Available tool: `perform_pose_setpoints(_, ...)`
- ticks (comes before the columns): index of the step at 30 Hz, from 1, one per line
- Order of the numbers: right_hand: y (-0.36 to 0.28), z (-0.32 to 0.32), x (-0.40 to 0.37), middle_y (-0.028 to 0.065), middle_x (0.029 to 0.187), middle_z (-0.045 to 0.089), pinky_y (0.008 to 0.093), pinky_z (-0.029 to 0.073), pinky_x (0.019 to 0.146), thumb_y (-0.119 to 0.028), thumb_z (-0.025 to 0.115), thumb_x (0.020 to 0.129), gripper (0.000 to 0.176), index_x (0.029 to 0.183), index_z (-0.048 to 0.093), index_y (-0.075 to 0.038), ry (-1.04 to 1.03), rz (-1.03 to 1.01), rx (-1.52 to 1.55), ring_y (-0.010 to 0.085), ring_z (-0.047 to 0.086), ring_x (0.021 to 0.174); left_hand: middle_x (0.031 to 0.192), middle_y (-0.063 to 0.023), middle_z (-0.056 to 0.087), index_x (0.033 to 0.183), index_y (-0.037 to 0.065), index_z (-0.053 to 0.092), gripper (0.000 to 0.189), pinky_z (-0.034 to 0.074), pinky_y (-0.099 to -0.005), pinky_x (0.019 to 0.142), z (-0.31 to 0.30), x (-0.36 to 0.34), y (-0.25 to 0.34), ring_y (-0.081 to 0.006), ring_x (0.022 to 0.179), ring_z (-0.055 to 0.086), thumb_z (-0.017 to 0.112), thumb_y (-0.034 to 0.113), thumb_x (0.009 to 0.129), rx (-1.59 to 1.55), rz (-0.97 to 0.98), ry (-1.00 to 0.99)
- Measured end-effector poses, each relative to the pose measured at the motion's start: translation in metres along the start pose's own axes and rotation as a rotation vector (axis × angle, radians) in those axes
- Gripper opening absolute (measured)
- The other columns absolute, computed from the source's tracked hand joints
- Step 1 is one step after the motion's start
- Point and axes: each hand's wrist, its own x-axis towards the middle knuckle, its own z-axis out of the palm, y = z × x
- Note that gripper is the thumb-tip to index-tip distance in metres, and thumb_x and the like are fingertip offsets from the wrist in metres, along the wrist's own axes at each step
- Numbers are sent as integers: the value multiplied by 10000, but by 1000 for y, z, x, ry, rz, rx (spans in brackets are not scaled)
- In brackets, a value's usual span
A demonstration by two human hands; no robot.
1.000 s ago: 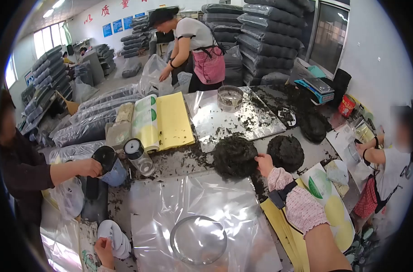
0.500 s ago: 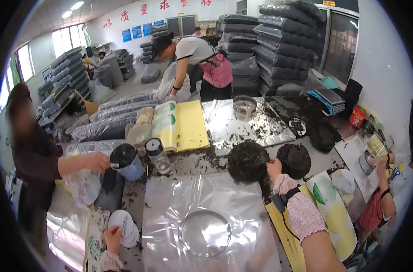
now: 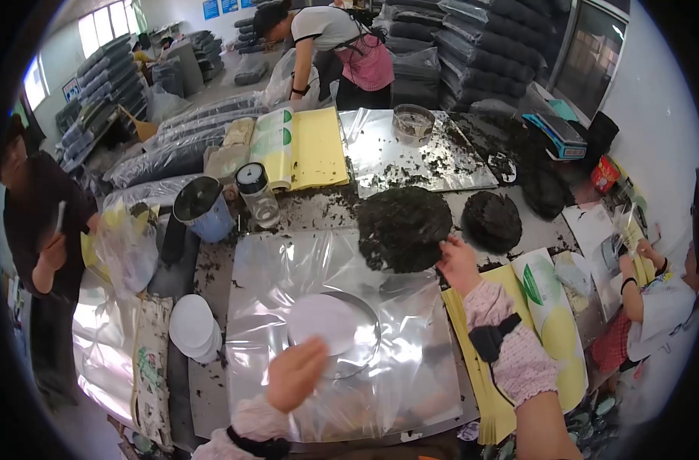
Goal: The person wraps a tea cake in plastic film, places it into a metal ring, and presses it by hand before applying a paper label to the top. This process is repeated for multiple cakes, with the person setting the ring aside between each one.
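Note:
My left hand (image 3: 297, 373), blurred by motion, holds a thin white disc (image 3: 319, 318) by its lower edge. The disc lies over the left part of a clear round ring (image 3: 377, 337), which stands on a clear plastic sheet (image 3: 265, 383) in front of me. My right hand (image 3: 458, 264) pinches the right edge of a wide, dark, flaky cake (image 3: 403, 226) that looks like dried seaweed. Beside it lies a smaller dark round cake (image 3: 492, 222). At the left is a stack of white discs (image 3: 192, 326).
Behind the sheet stand a blue jug (image 3: 211, 218) and a lidded clear jar (image 3: 257, 203). Yellow sheets (image 3: 487, 376) lie under my right forearm. A flake-strewn metal tray (image 3: 395, 165) holds another ring (image 3: 414, 123). Co-workers are at the left, back and right.
My left hand has moved from the disc stack to the ring, bringing one white disc. My right hand stays at the dark cake's edge. The left co-worker's hand has left the jug. My view has tilted down.

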Motion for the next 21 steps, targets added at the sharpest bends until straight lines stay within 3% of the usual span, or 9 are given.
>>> perform_pose_setpoints(3,16,20,-52,38,1061,671,346,539,804,-55,614,944,296,1233,554,-65,-113,64,14,163,664,933,1112,-110,723,1077,85,718,237,571,-397,808,35,-3,6,-304,1031,713,742,127,845,-37,-106,-148)
perform_pose_setpoints(8,37,45,-138,91,1083,667,333,542,825,-29,626,930,417,1323,485,-24,-192,248,-30,180,664,958,1099,-118,698,1118,58,690,448,556,-395,813,-28,3,16,-307,994,682,869,140,715,-43,-57,111)
perform_pose_setpoints(9,48,49,-150,88,1075,666,328,542,818,-25,631,928,419,1321,487,-24,-181,258,-55,176,662,950,1172,-172,654,1271,18,608,644,535,-415,865,-38,10,13,-350,1034,638,877,256,736,-42,-102,68)
perform_pose_setpoints(12,76,57,-172,112,1100,670,319,556,834,-37,613,975,367,1318,486,-5,-227,267,-184,189,667,968,1267,-211,591,1439,-11,445,940,503,-454,927,-12,16,-13,-392,1123,577,883,393,712,-196,-390,-153)
perform_pose_setpoints(13,77,59,-175,159,1108,667,346,556,811,-124,668,960,423,1318,487,11,-274,187,-369,233,676,956,1314,-244,547,1509,-48,309,1155,468,-477,980,4,2,-27,-427,1182,527,870,519,672,-131,-364,-219)
perform_pose_setpoints(16,39,55,-172,204,1129,630,380,544,806,-224,757,891,651,1383,434,53,-471,-253,-1180,302,678,926,1265,-251,548,1505,-105,266,1385,481,-453,980,8,-4,-34,-416,1150,544,881,645,516,27,-232,-265)
perform_pose_setpoints(17,31,58,-164,235,1154,576,430,545,786,-340,852,777,949,1444,346,109,-402,-724,-1484,372,678,863,1245,-236,545,1503,-109,266,1415,491,-447,969,6,1,-28,-407,1135,552,889,644,480,41,-265,-315)
perform_pose_setpoints(20,8,124,-162,221,1138,548,422,565,737,-378,927,629,1185,1470,279,146,-725,-802,-1477,378,682,795,1191,-195,534,1499,-119,267,1492,526,-421,921,-1,43,-27,-378,1092,576,909,635,383,128,-323,-491)
perform_pose_setpoints(21,26,137,-162,218,1127,545,414,573,710,-381,948,551,1257,1478,277,139,-743,-692,-1665,368,684,780,1176,-183,529,1497,-120,271,1508,541,-409,896,1,55,-26,-366,1079,584,915,627,357,185,-317,-558)
